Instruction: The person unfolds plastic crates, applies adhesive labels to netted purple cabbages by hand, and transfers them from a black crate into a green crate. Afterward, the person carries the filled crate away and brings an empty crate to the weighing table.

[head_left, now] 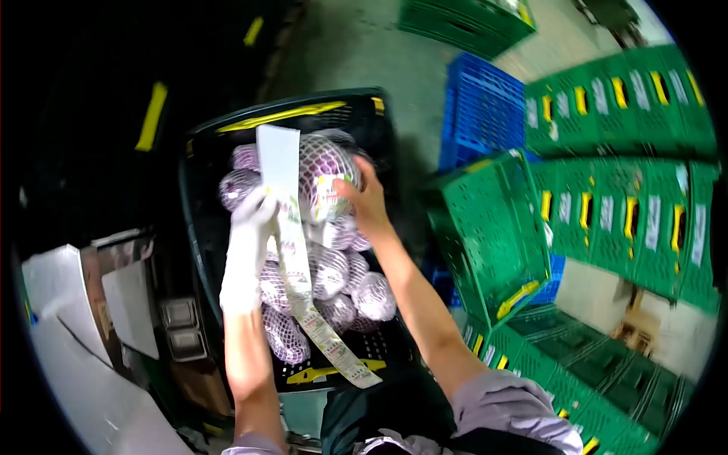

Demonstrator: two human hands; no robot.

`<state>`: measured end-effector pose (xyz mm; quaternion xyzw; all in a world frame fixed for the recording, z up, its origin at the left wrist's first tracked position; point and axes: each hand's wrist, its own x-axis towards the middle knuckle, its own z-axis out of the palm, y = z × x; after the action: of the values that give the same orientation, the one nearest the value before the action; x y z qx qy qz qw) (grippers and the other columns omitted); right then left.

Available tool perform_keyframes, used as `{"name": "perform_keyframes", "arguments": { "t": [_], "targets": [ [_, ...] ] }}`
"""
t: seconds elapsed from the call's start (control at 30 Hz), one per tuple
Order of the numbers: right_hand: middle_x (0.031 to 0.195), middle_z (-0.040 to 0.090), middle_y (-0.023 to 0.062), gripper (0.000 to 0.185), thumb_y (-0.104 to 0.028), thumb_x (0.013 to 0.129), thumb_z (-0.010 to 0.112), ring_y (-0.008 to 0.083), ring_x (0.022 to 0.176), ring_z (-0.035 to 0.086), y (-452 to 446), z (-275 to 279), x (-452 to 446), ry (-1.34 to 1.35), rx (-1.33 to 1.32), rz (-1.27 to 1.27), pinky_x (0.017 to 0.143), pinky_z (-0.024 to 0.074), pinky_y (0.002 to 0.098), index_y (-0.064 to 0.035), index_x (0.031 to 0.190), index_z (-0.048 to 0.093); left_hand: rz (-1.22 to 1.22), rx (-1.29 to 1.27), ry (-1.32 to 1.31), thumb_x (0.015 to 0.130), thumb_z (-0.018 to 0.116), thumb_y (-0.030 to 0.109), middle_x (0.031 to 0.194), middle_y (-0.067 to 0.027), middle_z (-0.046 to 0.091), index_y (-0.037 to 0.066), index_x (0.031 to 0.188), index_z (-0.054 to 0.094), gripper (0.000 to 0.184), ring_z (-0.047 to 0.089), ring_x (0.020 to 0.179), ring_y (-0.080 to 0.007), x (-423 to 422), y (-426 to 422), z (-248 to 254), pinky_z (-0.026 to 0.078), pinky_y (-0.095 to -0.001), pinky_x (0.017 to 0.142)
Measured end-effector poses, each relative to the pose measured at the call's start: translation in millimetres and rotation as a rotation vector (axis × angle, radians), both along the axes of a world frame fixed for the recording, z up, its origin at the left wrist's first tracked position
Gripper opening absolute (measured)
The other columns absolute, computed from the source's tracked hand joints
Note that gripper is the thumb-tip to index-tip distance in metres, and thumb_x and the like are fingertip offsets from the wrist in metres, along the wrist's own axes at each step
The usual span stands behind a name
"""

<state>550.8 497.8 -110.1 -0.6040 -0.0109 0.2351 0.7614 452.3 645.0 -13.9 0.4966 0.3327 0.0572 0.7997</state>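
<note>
My left hand (252, 216), in a white glove, pinches a long strip of printed labels (294, 262). The strip's blank white end (278, 155) sticks up past the fingers, and its other end trails down over the near rim of a black crate (199, 250). My bare right hand (368, 199) curves round the right side of a purple vegetable in white netting (317, 161), with the thumb at a label (327, 199) on it. Below lie several more netted purple vegetables (331, 273) in the crate, partly hidden by the strip.
To the right stand a tilted green crate (493, 235), a blue crate (485, 106) and stacked green crates (622, 102) with yellow handles. Another green crate (462, 26) is at the back. On the left are a metal surface (98, 387) and small trays (182, 326).
</note>
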Motion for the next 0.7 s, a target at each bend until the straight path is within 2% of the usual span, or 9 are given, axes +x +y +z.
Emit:
{"name": "perform_keyframes", "arguments": {
  "t": [0.03,0.1,0.17,0.23,0.3,0.37,0.5,0.57,0.7],
  "targets": [
    [0.111,0.05,0.0117,0.072,-0.028,0.062,0.073,0.0187,0.098,0.049,-17.8,11.6,-14.7,0.147,0.242,-0.054,0.084,0.0399,0.0301,0.003,0.118,0.039,-0.149,0.232,0.124,0.084,0.051,0.012,0.083,-0.0004,0.058,0.0,0.096,0.058,0.019,0.051,0.076,-0.0062,-6.4,-11.9,18.0,0.04,-0.0202,0.069],
    [0.115,0.048,0.0113,0.071,-0.028,0.065,0.068,0.0214,0.102,0.048,-66.1,33.1,-41.7,0.537,0.474,-0.104,0.089,0.0384,0.0325,0.0014,0.122,0.037,-0.096,0.027,-0.082,0.082,0.054,0.008,0.084,-0.0018,0.059,-0.002,0.096,0.057,0.017,0.052,0.072,-0.0071,-18.0,-52.3,53.2,0.041,-0.0205,0.069],
    [0.115,0.05,0.0114,0.071,-0.045,0.069,0.063,0.0252,0.104,0.049,-113.4,51.9,-61.7,0.389,0.539,-0.141,0.09,0.0405,0.038,-0.0038,0.122,0.039,-0.076,0.09,-0.094,0.081,0.054,0.005,0.085,-0.0034,0.058,-0.002,0.102,0.055,0.022,0.053,0.073,-0.0072,-26.3,-80.6,72.6,0.042,-0.0206,0.068],
    [0.115,0.05,0.013,0.067,-0.046,0.071,0.058,0.026,0.106,0.048,-169.1,67.4,-73.8,0.331,0.736,-0.189,0.091,0.0395,0.0411,-0.0051,0.121,0.041,-0.08,0.215,-0.008,0.08,0.054,0.002,0.09,-0.0048,0.056,-0.002,0.11,0.048,0.03,0.052,0.083,-0.0085,-30.3,-108.7,90.6,0.042,-0.0217,0.075],
    [0.121,0.046,0.0155,0.057,-0.031,0.073,0.049,0.0288,0.111,0.044,-223.9,70.5,-68.9,0.209,0.725,-0.238,0.096,0.0341,0.043,-0.0014,0.121,0.041,-0.166,0.128,0.013,0.08,0.053,-0.001,0.106,-0.0081,0.053,-0.001,0.129,0.031,0.054,0.052,0.089,-0.0111,-46.0,-134.5,94.2,0.042,-0.0234,0.079],
    [0.121,0.045,0.0151,0.057,-0.037,0.075,0.046,0.0292,0.112,0.043,-270.1,68.9,-51.2,0.413,0.359,-0.598,0.096,0.0339,0.0433,-0.0028,0.121,0.042,-0.15,0.204,0.031,0.08,0.051,-0.004,0.111,-0.0072,0.051,-0.001,0.13,0.03,0.054,0.051,0.093,-0.0127,-66.4,-163.2,83.7,0.041,-0.024,0.082],
    [0.122,0.046,0.0111,0.058,-0.04,0.073,0.055,0.0301,0.111,0.044,-373.0,-28.3,-14.8,0.347,0.396,-0.518,0.093,0.0357,0.0484,-0.0067,0.119,0.044,-0.643,0.185,0.258,0.082,0.048,-0.004,0.105,-0.0076,0.056,-0.002,0.118,0.046,0.037,0.052,0.096,-0.014,-123.8,-183.8,47.2,0.04,-0.0255,0.084],
    [0.123,0.044,0.0112,0.056,-0.039,0.073,0.055,0.0308,0.11,0.044,-406.7,-76.3,-0.7,0.421,0.27,-0.553,0.09,0.0358,0.0524,-0.01,0.12,0.043,-0.471,-0.284,0.427,0.08,0.052,-0.005,0.1,-0.0062,0.058,-0.001,0.113,0.051,0.033,0.054,0.09,-0.0113,-124.2,-211.5,53.1,0.043,-0.0249,0.08],
    [0.121,0.046,0.0083,0.056,-0.041,0.073,0.054,0.031,0.109,0.044,-448.5,-196.4,16.9,0.537,0.267,-0.536,0.083,0.0407,0.0534,-0.0133,0.12,0.042,-0.425,-0.412,0.599,0.072,0.061,-0.008,0.092,-0.0058,0.06,-0.002,0.088,0.059,0.017,0.057,0.081,-0.0119,-126.5,-251.8,45.6,0.046,-0.025,0.076]
  ]
}}
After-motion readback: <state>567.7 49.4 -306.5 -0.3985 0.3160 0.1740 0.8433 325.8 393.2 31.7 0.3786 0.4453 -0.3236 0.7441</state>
